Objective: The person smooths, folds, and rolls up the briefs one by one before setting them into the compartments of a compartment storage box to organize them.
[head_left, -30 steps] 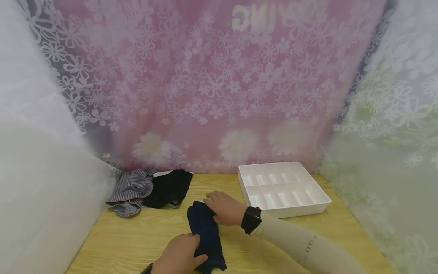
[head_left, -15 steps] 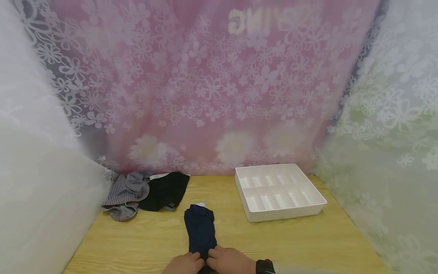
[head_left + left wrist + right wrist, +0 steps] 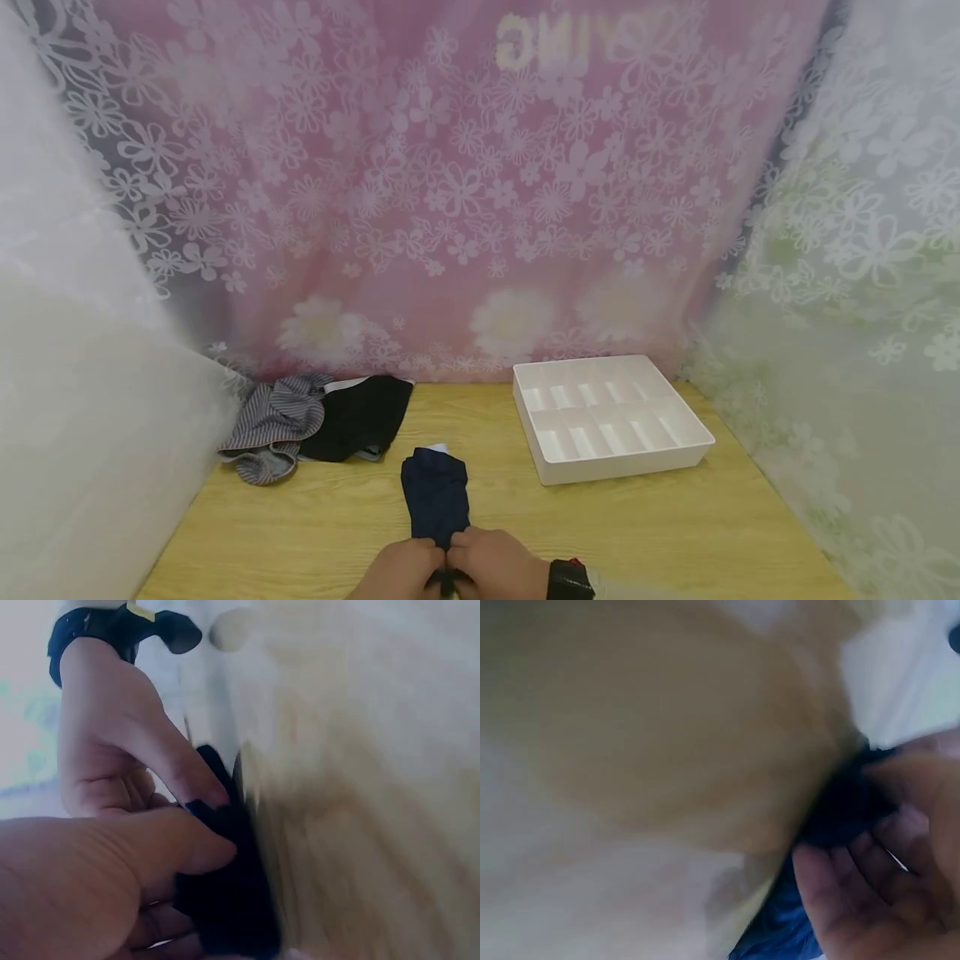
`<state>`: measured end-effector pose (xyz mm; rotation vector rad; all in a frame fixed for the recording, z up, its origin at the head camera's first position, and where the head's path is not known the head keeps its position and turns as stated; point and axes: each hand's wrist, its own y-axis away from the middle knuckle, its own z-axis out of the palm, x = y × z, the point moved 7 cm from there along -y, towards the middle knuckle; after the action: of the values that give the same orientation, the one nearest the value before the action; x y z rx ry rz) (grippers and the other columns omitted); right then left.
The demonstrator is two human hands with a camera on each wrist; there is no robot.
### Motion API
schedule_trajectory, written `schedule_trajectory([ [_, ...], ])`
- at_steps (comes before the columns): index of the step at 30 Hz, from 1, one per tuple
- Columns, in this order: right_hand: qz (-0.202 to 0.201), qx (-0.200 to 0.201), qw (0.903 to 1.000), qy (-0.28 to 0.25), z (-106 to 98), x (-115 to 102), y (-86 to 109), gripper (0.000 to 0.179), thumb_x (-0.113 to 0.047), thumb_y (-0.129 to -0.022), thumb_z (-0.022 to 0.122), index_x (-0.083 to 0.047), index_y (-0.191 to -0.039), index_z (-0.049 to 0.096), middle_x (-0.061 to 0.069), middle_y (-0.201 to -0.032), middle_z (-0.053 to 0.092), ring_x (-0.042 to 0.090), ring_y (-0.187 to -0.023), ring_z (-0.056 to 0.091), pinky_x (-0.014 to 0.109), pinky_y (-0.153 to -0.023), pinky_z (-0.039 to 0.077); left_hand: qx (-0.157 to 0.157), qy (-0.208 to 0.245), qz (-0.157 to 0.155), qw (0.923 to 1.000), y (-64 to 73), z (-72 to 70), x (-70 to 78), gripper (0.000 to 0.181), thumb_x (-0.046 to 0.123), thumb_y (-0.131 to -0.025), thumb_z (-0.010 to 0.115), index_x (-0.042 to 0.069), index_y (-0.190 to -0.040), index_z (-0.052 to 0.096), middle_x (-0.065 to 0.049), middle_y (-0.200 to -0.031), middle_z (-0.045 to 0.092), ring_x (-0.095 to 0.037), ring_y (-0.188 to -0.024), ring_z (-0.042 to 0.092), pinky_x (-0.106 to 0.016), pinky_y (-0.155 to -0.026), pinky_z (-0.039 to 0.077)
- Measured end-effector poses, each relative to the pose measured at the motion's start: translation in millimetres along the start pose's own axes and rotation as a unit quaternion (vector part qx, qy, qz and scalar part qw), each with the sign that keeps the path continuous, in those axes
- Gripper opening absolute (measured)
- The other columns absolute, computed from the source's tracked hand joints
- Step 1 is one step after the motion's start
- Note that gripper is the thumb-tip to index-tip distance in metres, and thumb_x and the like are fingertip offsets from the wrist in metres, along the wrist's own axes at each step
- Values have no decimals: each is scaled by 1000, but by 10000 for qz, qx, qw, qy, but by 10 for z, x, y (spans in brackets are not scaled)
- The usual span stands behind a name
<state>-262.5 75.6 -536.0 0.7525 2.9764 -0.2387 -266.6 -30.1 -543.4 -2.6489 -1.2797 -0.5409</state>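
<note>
A pair of dark blue underpants (image 3: 437,492), folded into a long narrow strip, lies on the wooden table with a small white patch at its far end. My left hand (image 3: 401,571) pinches the near end from the left, the thumb on top of the cloth in the left wrist view. Close beside it, almost touching, my right hand (image 3: 498,567) pinches the same end from the right. In the right wrist view, its fingers (image 3: 821,881) curl against the bunched blue fabric. The nearest bit of cloth is partly hidden by both hands.
A white divided tray (image 3: 626,471) with several compartments stands at the back right. Grey striped underpants (image 3: 277,417) and a black garment (image 3: 360,421) with a white edge lie crumpled at the back left. Pale sheeting (image 3: 97,400) and a pink flowered curtain (image 3: 450,208) enclose the wooden table (image 3: 600,533).
My right hand has come from the far end of the underpants to the near end, beside the left. Both hands now pinch that end, which appears lifted or curled between them.
</note>
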Motion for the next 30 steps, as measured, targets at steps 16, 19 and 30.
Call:
schedule_trajectory([
  [16,450,-162,9988,-98,-10,239,-160,8,-27,-94,75,-24,-100,71,-16,-87,55,-4,-73,46,12,-64,38,-227,2504,-382,9671,-142,-63,-382,6,16,-94,71,15,-89,68,13,-74,56,-3,-62,49,-22,-59,40],
  [19,672,-356,9938,-809,33,403,-263,4,-24,-92,75,-25,-92,72,-19,-81,56,-5,-69,47,12,-62,38,251,1590,-567,9853,-65,-142,-319,13,21,-91,72,16,-101,67,11,-89,59,-6,-77,54,-28,-70,48],
  [30,1350,-1319,9268,-3246,121,758,-408,3,-20,-93,77,-17,-93,77,-18,-79,62,-2,-68,51,17,-63,44,968,149,-206,9950,-15,-191,-101,26,25,-94,77,15,-116,70,6,-108,67,-11,-96,65,-33,-80,56],
])
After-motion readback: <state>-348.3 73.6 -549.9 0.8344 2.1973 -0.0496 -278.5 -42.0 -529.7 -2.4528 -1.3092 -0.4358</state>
